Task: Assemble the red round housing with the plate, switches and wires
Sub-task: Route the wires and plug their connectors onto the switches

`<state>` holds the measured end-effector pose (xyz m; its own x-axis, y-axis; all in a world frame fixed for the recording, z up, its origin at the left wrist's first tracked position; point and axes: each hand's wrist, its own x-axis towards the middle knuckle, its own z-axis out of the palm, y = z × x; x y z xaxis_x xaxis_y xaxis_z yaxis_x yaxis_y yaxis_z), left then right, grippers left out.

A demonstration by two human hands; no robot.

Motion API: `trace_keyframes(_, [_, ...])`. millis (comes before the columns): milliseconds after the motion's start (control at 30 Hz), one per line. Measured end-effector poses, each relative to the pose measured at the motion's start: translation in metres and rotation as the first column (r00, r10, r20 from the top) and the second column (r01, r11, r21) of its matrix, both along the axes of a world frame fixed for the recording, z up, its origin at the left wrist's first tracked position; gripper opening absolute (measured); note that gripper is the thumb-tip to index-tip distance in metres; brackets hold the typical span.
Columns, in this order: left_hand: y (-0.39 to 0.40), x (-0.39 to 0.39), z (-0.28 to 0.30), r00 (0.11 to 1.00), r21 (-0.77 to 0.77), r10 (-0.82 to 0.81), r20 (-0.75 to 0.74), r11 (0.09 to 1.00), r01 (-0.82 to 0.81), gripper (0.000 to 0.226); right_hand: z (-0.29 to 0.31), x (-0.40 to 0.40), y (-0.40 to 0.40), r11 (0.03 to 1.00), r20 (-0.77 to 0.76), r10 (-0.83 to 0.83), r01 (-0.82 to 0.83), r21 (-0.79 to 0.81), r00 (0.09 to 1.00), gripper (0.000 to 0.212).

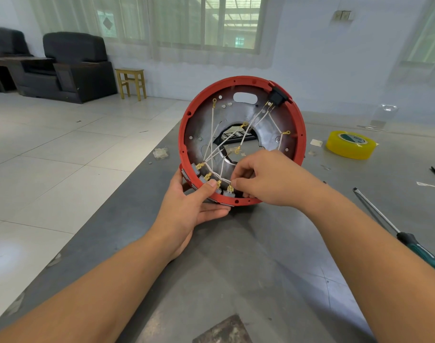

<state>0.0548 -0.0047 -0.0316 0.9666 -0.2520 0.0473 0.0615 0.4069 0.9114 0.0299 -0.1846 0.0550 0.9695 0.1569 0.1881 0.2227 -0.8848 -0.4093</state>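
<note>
The red round housing (184, 134) stands tilted on its edge above the grey table, its open side toward me. A grey metal plate (204, 125) with a central opening lies inside it. A black switch (277, 96) sits in the rim at the upper right, and several grey switches (195, 168) line the lower left rim. White wires (212, 115) with gold terminals cross the inside. My left hand (186, 209) grips the lower rim, thumb inside. My right hand (266, 179) pinches a white wire beside a gold terminal (230, 188) at the bottom.
A roll of yellow tape (350, 144) lies to the right on the grey table (236, 268). A screwdriver with a green handle (397, 233) rests at the right edge. A small clear packet (160, 153) lies near the table's left edge. A black grille shows through the plate's opening.
</note>
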Motion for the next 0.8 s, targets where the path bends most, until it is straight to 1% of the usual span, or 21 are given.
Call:
trace_keyframes(233, [-0.0002,0.0013,-0.0019,1.000,-0.003,-0.005,0.001,1.000,0.005,0.046,-0.0038,0.0016,0.0022,0.997,0.006,0.009,-0.008,-0.074,1.000,0.011])
trace_keyframes(433, [-0.0016,0.0018,-0.0026,1.000,-0.005,0.003,0.011,1.000,-0.003,0.045,-0.0058,0.0022,0.0032,0.999,0.045,-0.019,0.020,-0.033,0.999,0.014])
trace_keyframes(533, [-0.0025,0.0027,-0.0028,1.000,-0.011,0.011,0.006,1.000,-0.011,0.046,-0.0065,0.0016,0.0044,0.999,0.059,-0.031,0.032,-0.002,0.998,0.019])
trace_keyframes(633, [-0.0021,0.0041,-0.0031,1.000,-0.005,0.011,0.013,1.000,-0.011,0.049,-0.0076,0.0018,0.0060,0.999,0.060,-0.037,0.038,-0.004,0.998,0.022])
trace_keyframes(800, [-0.0020,0.0026,-0.0035,1.000,-0.002,0.000,0.016,1.000,0.000,0.054,-0.0079,0.0026,0.0055,0.999,0.048,-0.033,0.034,-0.017,0.998,0.017])
